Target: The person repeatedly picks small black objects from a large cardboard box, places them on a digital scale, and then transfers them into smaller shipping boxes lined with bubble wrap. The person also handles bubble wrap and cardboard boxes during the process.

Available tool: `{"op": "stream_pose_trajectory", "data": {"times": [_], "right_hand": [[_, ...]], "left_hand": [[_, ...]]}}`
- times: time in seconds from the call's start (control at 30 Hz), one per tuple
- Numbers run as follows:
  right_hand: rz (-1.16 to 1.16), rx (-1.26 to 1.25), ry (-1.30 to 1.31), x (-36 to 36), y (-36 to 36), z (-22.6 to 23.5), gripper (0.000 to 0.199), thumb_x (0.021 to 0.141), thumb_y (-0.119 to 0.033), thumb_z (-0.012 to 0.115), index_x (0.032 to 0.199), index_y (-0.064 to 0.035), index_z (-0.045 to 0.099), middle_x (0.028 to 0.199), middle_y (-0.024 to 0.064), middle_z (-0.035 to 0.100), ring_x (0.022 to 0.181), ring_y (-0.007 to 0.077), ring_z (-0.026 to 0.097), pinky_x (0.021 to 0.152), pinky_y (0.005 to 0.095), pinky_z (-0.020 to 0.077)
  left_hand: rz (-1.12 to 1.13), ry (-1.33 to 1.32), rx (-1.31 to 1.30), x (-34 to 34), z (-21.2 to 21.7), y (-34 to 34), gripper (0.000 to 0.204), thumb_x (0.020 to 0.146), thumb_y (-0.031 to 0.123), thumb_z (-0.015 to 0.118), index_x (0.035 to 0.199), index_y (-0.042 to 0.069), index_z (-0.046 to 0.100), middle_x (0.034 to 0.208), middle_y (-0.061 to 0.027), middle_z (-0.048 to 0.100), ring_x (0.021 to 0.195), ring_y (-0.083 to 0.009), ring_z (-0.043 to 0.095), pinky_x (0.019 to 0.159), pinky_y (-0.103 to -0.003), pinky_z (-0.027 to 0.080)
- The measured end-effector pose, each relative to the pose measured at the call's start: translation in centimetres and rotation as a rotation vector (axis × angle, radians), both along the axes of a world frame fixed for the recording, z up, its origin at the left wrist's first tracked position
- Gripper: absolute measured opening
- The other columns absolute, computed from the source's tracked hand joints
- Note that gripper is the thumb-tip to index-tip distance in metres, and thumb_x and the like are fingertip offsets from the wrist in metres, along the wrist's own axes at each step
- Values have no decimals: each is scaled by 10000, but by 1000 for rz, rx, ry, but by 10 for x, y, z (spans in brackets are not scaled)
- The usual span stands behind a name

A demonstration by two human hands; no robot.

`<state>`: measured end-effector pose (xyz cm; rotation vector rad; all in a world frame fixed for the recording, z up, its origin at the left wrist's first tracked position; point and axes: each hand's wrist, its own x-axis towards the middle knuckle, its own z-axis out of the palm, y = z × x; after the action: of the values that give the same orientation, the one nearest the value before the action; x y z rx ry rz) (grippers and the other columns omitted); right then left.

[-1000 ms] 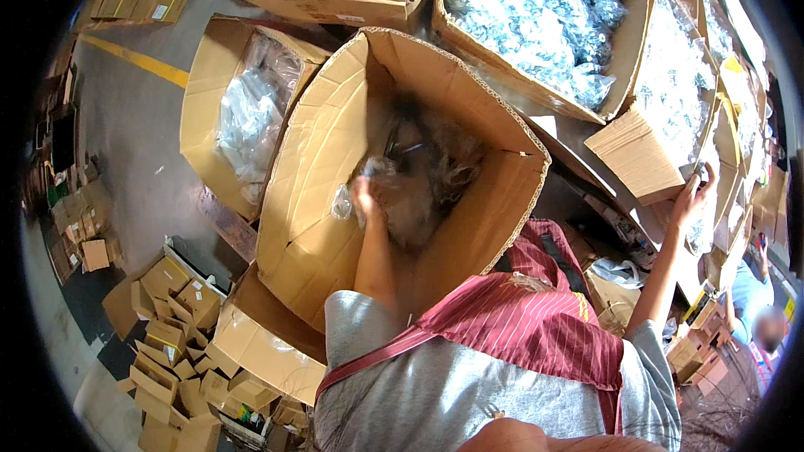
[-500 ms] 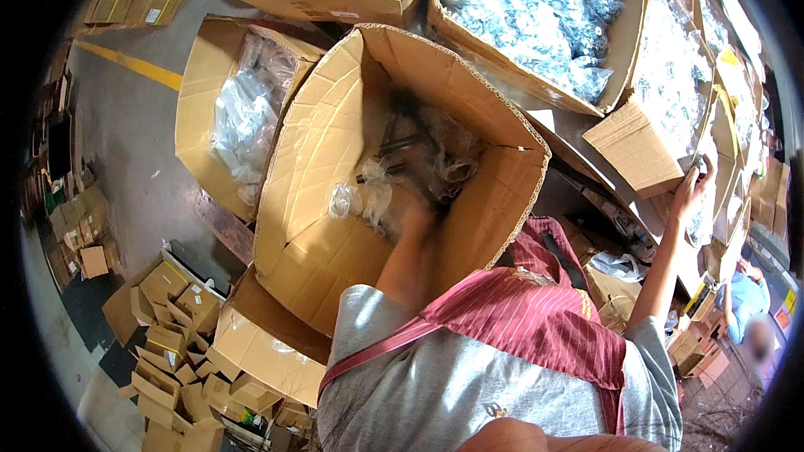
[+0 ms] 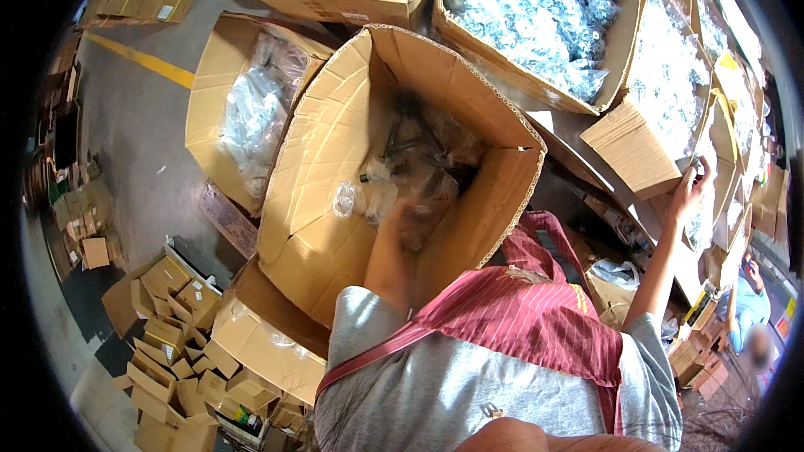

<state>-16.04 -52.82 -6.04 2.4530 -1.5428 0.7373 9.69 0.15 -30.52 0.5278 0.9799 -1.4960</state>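
My left hand (image 3: 410, 215) reaches deep into a large open cardboard box (image 3: 314, 201) in front of me. It is among clear plastic bags (image 3: 377, 197) on the box's bottom; its fingers are blurred and partly lost in shadow, so a grip cannot be made out. Black bar-shaped parts (image 3: 410, 138), some in clear plastic, lie just beyond the hand. Off to the right, my right hand (image 3: 691, 192) is closed on the edge of a cardboard carton (image 3: 634, 146), which holds clear-bagged metallic parts (image 3: 666, 67).
A box of many bagged bluish parts (image 3: 528, 17) stands at the far right. Left of the large box is a smaller carton (image 3: 205, 117) with plastic bags. Cut cardboard boxes (image 3: 172, 326) pile up at lower left. Another person (image 3: 748, 310) is at far right.
My left hand has drawn back slightly toward me and to the left inside the box, and the plastic and dark parts near it have shifted. My right hand keeps its place.
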Motion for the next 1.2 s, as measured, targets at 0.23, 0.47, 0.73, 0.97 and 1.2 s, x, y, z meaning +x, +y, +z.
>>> {"op": "stream_pose_trajectory", "data": {"times": [0.23,0.47,0.73,0.97,1.2], "right_hand": [[25,21,-57,3,0,2,333,896,-194,568,1222,-156,619,1176,120,644,1074,328,577,944,444,425],[12,-48,5,-6,0,-3,321,932,-228,573,1252,-211,601,1140,118,662,1038,324,593,918,436,441],[-23,-87,12,6,5,1,369,940,-192,572,1304,-137,545,1234,104,639,1102,305,610,936,414,454],[11,-13,-94,2,6,-1,381,887,-141,574,1266,-97,572,1221,115,634,1111,307,584,967,414,419],[73,0,-21,18,0,5,358,901,-153,553,1258,-155,581,1240,98,621,1144,314,553,1007,435,376]], "left_hand": [[-474,-744,145,-15,-58,27,454,905,293,613,1256,13,548,1177,-179,601,1077,-300,570,933,-422,477],[-135,-590,306,-21,35,-43,428,932,391,580,1176,41,615,1116,-128,637,1004,-282,604,858,-423,497],[-531,-1094,783,-22,-44,-92,458,922,433,592,1196,70,647,1197,-138,627,1101,-279,575,919,-418,477],[772,-542,950,32,9,-115,317,887,286,663,1100,53,694,1078,-131,647,934,-272,601,813,-416,501],[-45,-1332,759,-37,-173,9,264,839,156,678,1048,-3,698,917,-146,704,763,-315,666,668,-437,517]]}}
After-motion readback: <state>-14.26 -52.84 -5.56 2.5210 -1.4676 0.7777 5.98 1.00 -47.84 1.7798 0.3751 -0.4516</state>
